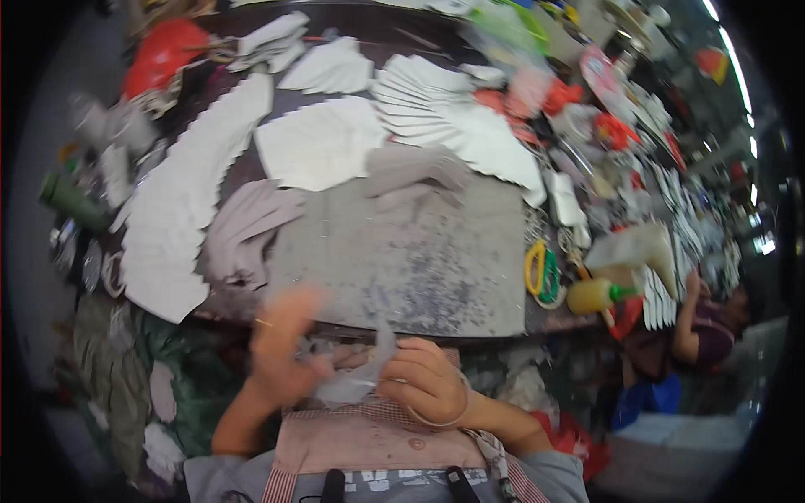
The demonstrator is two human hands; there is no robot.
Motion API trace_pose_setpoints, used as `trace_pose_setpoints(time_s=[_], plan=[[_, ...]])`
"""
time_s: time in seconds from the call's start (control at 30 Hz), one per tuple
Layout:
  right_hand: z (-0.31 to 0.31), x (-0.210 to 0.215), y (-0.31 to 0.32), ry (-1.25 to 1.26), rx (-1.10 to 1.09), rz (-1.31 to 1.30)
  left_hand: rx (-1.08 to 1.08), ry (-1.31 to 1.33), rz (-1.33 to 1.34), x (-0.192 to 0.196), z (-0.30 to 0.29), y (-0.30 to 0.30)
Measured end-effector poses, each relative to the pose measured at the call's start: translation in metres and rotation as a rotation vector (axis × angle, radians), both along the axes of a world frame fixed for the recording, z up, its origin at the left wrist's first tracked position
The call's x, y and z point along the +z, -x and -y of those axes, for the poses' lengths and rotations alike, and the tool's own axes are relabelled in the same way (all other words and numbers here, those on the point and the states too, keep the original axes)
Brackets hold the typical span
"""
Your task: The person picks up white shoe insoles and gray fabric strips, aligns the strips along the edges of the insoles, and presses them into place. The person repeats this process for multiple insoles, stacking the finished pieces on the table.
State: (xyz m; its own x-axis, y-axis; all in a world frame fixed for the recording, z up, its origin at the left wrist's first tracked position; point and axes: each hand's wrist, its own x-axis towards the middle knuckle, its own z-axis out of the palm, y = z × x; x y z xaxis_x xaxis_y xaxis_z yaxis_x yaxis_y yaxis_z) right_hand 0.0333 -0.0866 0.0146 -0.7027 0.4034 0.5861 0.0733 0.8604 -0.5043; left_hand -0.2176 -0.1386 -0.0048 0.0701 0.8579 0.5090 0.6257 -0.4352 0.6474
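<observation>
Left hand: the left hand (283,345) was blurred, raised just before the worker's chest, its fingers curled against the near edge of a thin grey, pointed piece of cut sheet material (362,375); how firmly it gripped could not be told.
Right hand: the right hand (426,379) was closed on the other side of the same grey piece, thumb and fingers pinching it; a pale band circled that wrist.
Grey piece: it sat between both hands, below the near edge of the worn grey work board (411,260), its tip pointing up.
Bench: fanned rows of white cut pieces (180,201) lay to the left and far side of the board; stacks of grey pieces (243,230) lay beside them.
Right side: yellow-handled scissors (537,268) and a yellow squeeze bottle with a green tip (597,295) lay just off the board.
Other person: an arm (689,323) showed at far right.
</observation>
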Motion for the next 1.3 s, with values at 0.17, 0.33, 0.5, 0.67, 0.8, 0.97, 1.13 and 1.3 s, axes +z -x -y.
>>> trace_pose_setpoints(time_s=[0.17, 0.33, 0.5, 0.67, 0.8, 0.97, 1.13, 1.3], plan=[[-0.010, -0.023, -0.003, 0.364, -0.213, -0.374, -0.239, 0.695, 0.275, -0.038, 0.036, -0.047], [-0.050, -0.030, -0.049, 1.122, -0.300, -1.032, 0.107, 0.656, 0.039, -0.073, 0.082, 0.000], [-0.081, -0.012, -0.131, 1.444, -0.355, -0.774, 0.330, 0.896, -0.745, -0.165, 0.208, 0.079], [-0.145, 0.036, -0.165, 1.374, -0.514, -0.346, 0.447, 0.629, -0.135, -0.038, 0.138, 0.084], [-0.213, -0.008, -0.235, 1.308, -0.667, 0.010, 0.499, 0.061, -0.285, 0.021, 0.006, 0.072], [-0.221, -0.018, -0.261, 0.725, -0.956, 0.577, 0.483, 0.402, -0.181, -0.018, -0.075, 0.123], [-0.203, -0.041, -0.276, 0.736, -0.874, 0.361, 0.363, 0.544, 0.098, -0.039, -0.091, 0.137], [-0.188, -0.002, -0.254, 1.402, -0.561, -0.455, 0.162, 0.855, 0.453, -0.006, -0.090, 0.150]])
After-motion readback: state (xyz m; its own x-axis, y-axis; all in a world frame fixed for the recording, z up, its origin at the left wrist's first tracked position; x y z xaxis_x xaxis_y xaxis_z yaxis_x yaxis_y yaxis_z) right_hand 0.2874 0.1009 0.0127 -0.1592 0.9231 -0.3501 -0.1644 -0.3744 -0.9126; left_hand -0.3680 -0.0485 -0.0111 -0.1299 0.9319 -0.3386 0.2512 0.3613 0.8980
